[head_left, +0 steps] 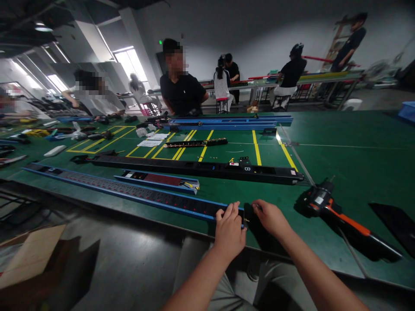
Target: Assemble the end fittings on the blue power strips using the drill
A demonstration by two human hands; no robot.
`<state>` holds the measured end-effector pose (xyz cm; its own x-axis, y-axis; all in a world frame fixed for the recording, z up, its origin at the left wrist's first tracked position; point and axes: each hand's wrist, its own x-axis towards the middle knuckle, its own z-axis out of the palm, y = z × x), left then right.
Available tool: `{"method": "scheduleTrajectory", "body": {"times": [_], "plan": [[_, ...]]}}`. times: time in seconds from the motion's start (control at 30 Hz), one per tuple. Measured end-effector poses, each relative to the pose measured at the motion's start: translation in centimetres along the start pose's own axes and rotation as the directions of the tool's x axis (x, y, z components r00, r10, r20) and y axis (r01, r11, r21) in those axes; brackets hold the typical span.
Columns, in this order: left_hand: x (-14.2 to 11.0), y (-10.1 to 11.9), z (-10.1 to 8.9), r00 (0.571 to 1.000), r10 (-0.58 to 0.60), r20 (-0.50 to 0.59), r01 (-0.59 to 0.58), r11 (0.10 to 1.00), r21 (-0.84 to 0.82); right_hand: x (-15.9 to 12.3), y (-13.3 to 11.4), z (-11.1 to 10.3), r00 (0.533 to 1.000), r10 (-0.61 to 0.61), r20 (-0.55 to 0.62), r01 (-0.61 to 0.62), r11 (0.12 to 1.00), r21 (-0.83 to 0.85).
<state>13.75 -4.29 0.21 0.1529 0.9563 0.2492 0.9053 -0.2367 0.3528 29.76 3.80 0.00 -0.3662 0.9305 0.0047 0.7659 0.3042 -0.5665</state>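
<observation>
A long power strip [136, 191], blue along its edges with a dark socketed face, lies along the front of the green table. My left hand [229, 233] is closed around its right end, fingers over the top and thumb at the near side. A small brass-coloured piece [247, 220] sticks out of that end. Just right of it, my right hand [269, 216] is pinched with thumb and forefinger together; whatever is between them is too small to make out. Behind the strip lies a short blue channel [155, 179] with wires at its right end.
A long black rail [194, 167] lies behind the strip. To the right is a black and orange cordless screwdriver [343, 216], with a dark flat piece [395, 224] beyond it. Blue rails [233, 122] lie at the back, where a person [181, 88] stands across the table [340, 151].
</observation>
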Motion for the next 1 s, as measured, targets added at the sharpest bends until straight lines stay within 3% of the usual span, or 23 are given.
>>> {"method": "scheduleTrajectory", "body": {"times": [0.13,0.27,0.43,0.57,0.77,1.0], "plan": [[0.0,0.0,0.0,1.0,0.0,0.008,0.0,1.0,-0.001,0.4,0.4,-0.2,0.989,-0.009,0.147,-0.009,0.993,0.12],[0.0,0.1,-0.1,1.0,-0.009,0.018,0.009,1.0,-0.006,0.4,0.5,-0.4,0.995,0.077,0.067,-0.084,0.992,0.099],[0.1,0.1,-0.3,0.999,-0.015,0.034,0.015,1.0,-0.015,0.0,0.1,-0.3,0.966,-0.109,0.233,0.072,0.984,0.164],[0.1,0.1,-0.2,0.999,-0.02,0.032,0.021,1.0,-0.013,-0.6,-0.6,0.1,0.961,-0.164,0.222,0.152,0.986,0.071],[0.0,0.1,-0.2,0.999,-0.02,0.03,0.021,1.0,-0.006,-0.7,-1.0,0.0,0.964,-0.174,0.202,0.15,0.98,0.13],[0.1,0.2,-0.3,0.999,-0.023,0.035,0.023,1.0,-0.001,0.0,-1.8,-0.2,0.95,-0.153,0.271,0.184,0.979,-0.092]]}}
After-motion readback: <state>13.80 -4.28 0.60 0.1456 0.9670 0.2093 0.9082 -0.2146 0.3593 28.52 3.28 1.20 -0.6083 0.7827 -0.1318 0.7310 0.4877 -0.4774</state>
